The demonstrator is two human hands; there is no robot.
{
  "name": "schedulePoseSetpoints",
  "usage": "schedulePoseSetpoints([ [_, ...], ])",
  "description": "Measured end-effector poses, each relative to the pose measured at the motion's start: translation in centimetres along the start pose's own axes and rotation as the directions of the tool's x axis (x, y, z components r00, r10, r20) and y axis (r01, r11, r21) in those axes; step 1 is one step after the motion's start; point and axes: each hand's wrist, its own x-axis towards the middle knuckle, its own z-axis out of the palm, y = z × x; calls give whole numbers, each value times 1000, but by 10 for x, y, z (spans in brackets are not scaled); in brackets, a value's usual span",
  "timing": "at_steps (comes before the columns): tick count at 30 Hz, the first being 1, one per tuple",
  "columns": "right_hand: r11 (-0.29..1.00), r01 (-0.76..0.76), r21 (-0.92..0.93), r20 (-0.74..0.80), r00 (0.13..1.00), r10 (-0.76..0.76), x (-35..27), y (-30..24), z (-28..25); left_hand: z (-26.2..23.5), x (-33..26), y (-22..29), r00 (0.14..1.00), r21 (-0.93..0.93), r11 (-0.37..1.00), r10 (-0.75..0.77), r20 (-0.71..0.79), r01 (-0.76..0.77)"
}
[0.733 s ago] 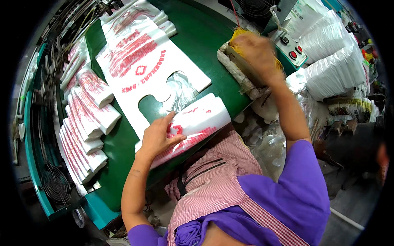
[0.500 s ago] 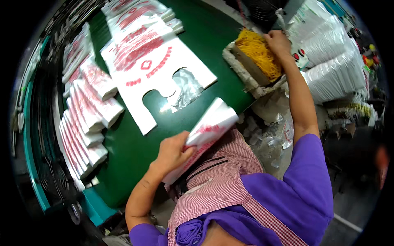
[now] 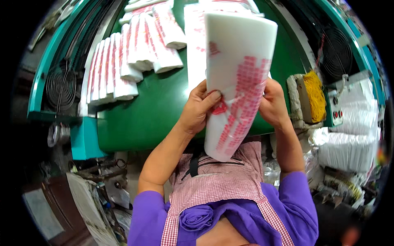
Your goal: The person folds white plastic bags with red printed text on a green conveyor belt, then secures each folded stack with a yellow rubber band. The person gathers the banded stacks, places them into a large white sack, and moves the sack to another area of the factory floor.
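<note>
My left hand (image 3: 201,107) is closed round the left edge of a folded bundle of white plastic bags (image 3: 242,49) with red print, its thumb pressed on the front. The bundle stands upright before me, above the near edge of the green table. At its right edge my right hand (image 3: 274,102) is closed, with the fingers curled and partly hidden behind the bundle. What those fingers hold cannot be made out. Behind the bundle, more flat printed plastic bags (image 3: 194,41) lie on the table.
Several rolled bag bundles (image 3: 117,69) lie in a row on the left of the green table (image 3: 164,119). At right, a box (image 3: 294,96) holds yellow rubber bands (image 3: 315,98). Beside it are a control box with red buttons (image 3: 336,114) and stacked white bags (image 3: 349,149).
My right hand has come from the rubber-band box to the bundle's right edge. The bundle has been raised from near my lap to upright. My view has turned, shifting the table.
</note>
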Motion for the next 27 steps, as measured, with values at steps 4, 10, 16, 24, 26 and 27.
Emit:
schedulePoseSetpoints([
  [4,193,7,981,-29,993,113,0,18,-4,-24,-2,3,967,-304,944,-50,250,127],
  [10,502,-140,853,203,977,-73,9,-14,-12,-34,-18,7,976,-463,876,-41,214,138],
  [16,566,-209,798,111,973,203,6,8,12,-14,-29,20,996,-73,996,-47,79,53],
  [24,517,-24,856,56,997,-46,9,-10,-24,-52,-22,17,975,-241,954,-136,173,176],
  [26,518,89,851,-85,996,-32,22,-34,-31,-51,-10,24,949,79,980,-197,245,182],
  [27,627,114,771,-62,993,-104,29,-36,-33,-45,-5,29,957,339,937,-174,231,88],
])
